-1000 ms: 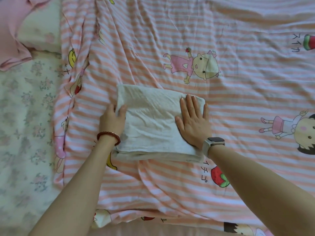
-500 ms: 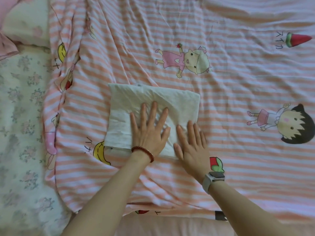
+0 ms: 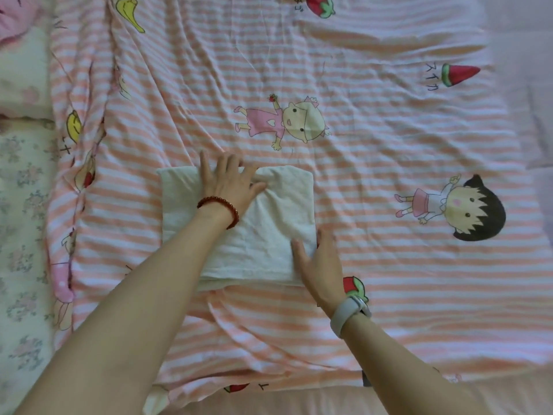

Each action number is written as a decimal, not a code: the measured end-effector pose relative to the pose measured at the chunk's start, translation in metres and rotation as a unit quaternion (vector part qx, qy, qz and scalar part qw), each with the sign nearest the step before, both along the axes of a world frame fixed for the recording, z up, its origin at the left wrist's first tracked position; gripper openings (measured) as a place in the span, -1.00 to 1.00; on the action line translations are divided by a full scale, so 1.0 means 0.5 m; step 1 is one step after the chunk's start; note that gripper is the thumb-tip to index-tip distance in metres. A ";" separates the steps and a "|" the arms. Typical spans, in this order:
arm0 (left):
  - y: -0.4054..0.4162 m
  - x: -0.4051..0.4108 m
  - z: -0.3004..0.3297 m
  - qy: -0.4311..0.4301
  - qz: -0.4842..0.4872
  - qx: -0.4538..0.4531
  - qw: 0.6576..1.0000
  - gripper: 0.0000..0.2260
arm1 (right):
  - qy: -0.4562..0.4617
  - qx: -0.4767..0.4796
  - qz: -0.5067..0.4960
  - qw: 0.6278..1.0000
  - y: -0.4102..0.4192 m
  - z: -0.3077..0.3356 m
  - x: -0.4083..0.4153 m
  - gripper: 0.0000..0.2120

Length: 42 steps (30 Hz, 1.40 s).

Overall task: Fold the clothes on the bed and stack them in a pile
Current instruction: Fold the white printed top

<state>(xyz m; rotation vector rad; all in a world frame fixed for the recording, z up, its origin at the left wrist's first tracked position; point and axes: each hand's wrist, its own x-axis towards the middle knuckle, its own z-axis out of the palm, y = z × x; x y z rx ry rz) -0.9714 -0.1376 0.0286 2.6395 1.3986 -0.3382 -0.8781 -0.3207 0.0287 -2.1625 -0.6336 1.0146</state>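
Note:
A folded off-white garment (image 3: 275, 229) lies as a flat rectangle on the pink striped bed cover (image 3: 389, 280). My left hand (image 3: 230, 181), with a red bead bracelet at the wrist, presses flat on the garment's far edge, fingers spread. My right hand (image 3: 318, 262), with a grey watch on the wrist, lies against the garment's near right corner; its thumb rests on top and its fingers run along the right edge, partly hidden.
The striped cover carries cartoon girls and fruit prints and is wrinkled at the left. A floral sheet (image 3: 21, 235) shows along the left side. A pink cloth (image 3: 15, 16) lies at the far left corner. The bed's front edge (image 3: 299, 402) runs below.
My left hand slid from the garment's middle to its far edge. My right hand moved from the near edge to the near right corner. The view pulled back.

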 end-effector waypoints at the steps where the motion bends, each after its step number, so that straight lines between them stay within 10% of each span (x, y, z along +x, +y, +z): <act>1: -0.002 0.003 -0.006 0.015 0.023 -0.014 1.000 -0.56 | 0.015 -0.001 -0.011 1.000 0.006 0.000 -0.002 -0.69; 9: -0.120 -0.075 0.018 -0.183 0.231 0.028 0.955 -0.40 | -0.024 0.120 -0.050 0.991 -0.051 0.035 0.032 -0.79; 14: -0.257 -0.081 -0.016 -0.090 0.283 -0.142 0.944 -0.38 | -0.025 0.013 -0.002 1.000 -0.132 0.013 0.106 -0.79; 22: -0.192 -0.004 -0.016 -0.154 0.284 -0.079 0.943 -0.25 | 0.036 0.089 -0.011 0.995 -0.034 0.001 0.133 -0.48; 26: -0.141 -0.008 -0.008 -0.122 0.314 -0.139 0.931 -0.20 | 0.142 0.082 -0.054 0.985 -0.039 0.024 0.120 -0.69; 32: -0.147 -0.038 0.033 -0.355 0.330 -0.277 0.829 -0.41 | 0.153 0.169 -0.031 0.973 -0.071 0.137 0.081 -0.64; 42: -0.321 -0.061 0.145 -0.547 0.375 -0.499 0.558 -0.80 | 0.080 0.148 -0.057 0.984 -0.220 0.274 0.154 -0.63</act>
